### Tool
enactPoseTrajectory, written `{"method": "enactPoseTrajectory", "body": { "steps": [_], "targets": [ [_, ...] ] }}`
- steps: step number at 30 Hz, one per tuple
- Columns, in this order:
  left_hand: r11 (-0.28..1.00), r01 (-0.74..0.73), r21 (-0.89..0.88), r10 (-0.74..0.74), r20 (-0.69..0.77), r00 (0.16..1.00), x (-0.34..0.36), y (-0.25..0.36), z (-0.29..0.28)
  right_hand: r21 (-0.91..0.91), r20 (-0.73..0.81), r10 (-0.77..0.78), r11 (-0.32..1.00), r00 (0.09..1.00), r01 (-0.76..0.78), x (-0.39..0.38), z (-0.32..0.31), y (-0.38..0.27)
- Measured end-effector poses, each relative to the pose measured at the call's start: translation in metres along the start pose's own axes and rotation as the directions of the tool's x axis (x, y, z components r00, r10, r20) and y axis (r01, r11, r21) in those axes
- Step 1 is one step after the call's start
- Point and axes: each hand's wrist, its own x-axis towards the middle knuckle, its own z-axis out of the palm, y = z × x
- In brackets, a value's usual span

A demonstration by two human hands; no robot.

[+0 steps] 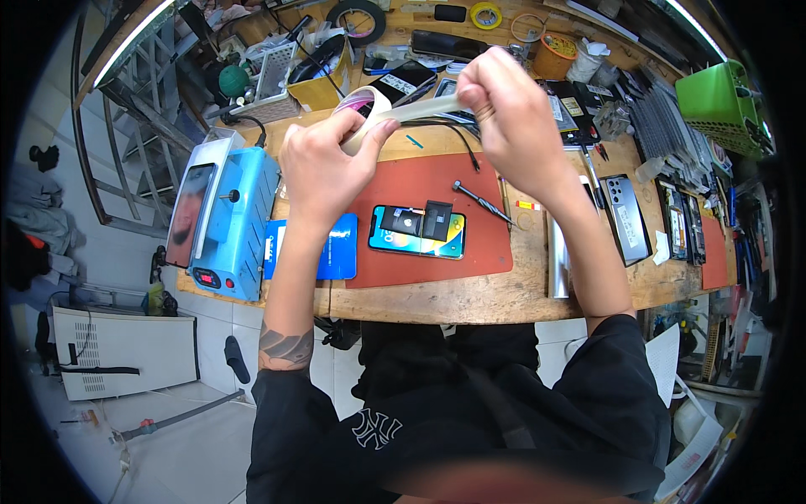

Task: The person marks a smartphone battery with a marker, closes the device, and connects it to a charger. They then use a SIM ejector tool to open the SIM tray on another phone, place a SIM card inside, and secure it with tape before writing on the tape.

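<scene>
A roll of pale masking tape (374, 105) is gripped in my left hand (332, 164), raised above the bench. My right hand (508, 113) pinches the free end, and a strip of tape stretches taut between the two hands. Below them, on a red-brown mat (395, 181), lies a phone (441, 248) with its screen lit. Across that phone rest a black battery (403, 221) and a small dark square piece (437, 220). A dark screwdriver (483, 204) lies slantwise to the right of the phone.
A blue machine (243, 218) with a phone leaning on it stands at the left. A blue pad (336, 252) lies beside the mat. At the right are a grey phone (625, 214), an opened phone (674, 223) and a green basket (718, 101). Clutter lines the back.
</scene>
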Motion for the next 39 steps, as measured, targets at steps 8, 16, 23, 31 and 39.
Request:
{"method": "enactPoseTrajectory", "body": {
  "steps": [8, 16, 23, 31, 39],
  "targets": [
    [0.923, -0.363, 0.13, 0.379, -0.126, 0.917, 0.015, 0.041, -0.027, -0.02, -0.191, 0.124, 0.991, 0.974, -0.13, 0.017, -0.052, 0.028],
    [0.901, -0.353, 0.251, 0.385, -0.089, 0.919, 0.025, 0.044, -0.039, 0.002, -0.234, 0.123, 0.992, 0.964, -0.126, 0.013, -0.068, 0.025],
    [0.9, -0.311, 0.304, 0.353, -0.092, 0.931, 0.032, 0.039, -0.049, 0.253, -0.237, 0.231, 0.952, 0.943, -0.17, 0.002, -0.077, 0.024],
    [0.934, -0.356, -0.017, 0.354, -0.059, 0.933, 0.016, 0.02, -0.04, 0.138, -0.018, 0.337, 0.933, 0.941, -0.332, -0.036, -0.117, 0.037],
    [0.736, -0.55, 0.395, 0.578, 0.057, 0.814, 0.037, 0.032, -0.04, 0.197, 0.081, 0.248, 0.945, 0.965, -0.26, -0.02, -0.092, 0.016]
  ]
}}
